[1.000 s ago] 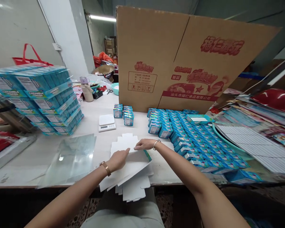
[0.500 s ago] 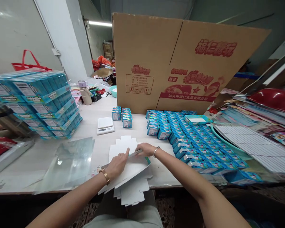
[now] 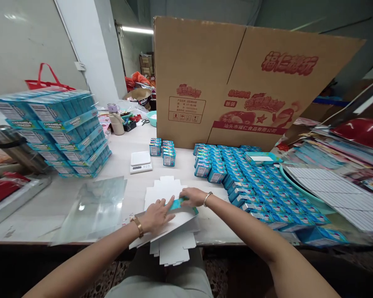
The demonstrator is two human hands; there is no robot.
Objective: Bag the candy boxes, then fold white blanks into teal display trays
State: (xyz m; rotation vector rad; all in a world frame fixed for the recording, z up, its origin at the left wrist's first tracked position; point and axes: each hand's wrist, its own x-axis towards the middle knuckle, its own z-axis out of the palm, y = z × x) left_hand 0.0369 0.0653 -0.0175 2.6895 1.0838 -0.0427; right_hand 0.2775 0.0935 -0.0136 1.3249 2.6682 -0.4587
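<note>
A pile of flat white carton blanks (image 3: 170, 236) lies at the table's near edge and hangs over it. My left hand (image 3: 156, 216) rests on the pile with its fingers pressed on the top blank (image 3: 178, 207), whose teal printed side shows along a raised fold. My right hand (image 3: 192, 196) pinches that same blank at its far edge. More white blanks (image 3: 161, 189) lie flat just beyond. A gold bracelet sits on each wrist.
Several small blue boxes (image 3: 255, 186) cover the table to the right. A big brown carton (image 3: 236, 87) stands behind them. Shrink-wrapped blue packs (image 3: 59, 132) are stacked at left, a clear plastic sheet (image 3: 93, 207) in front of them, a white scale (image 3: 140, 161) mid-table.
The top blank has been lifted and folded between both hands, so its teal printed side now shows. The hands drew closer together.
</note>
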